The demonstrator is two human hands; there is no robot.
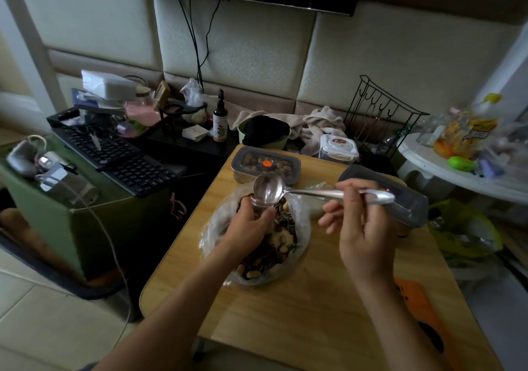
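A clear plastic bag (300,219) of mixed nuts and seeds (281,245) lies open on the wooden table (314,307). My left hand (248,222) reaches into the bag and grips a small clear cup (261,206) at its far end. My right hand (363,227) pinches the handle of a metal spoon (268,189). The spoon's empty bowl hovers just above the cup's rim. A grey lidded container (265,164) with nuts inside stands behind the bag.
A dark grey lid or box (400,199) lies at the right, under the spoon handle. An orange item (420,307) lies at the table's right edge. A keyboard (114,153), bottle (219,119), cloths, a white lidded tub (338,147) and wire rack (380,113) crowd the back.
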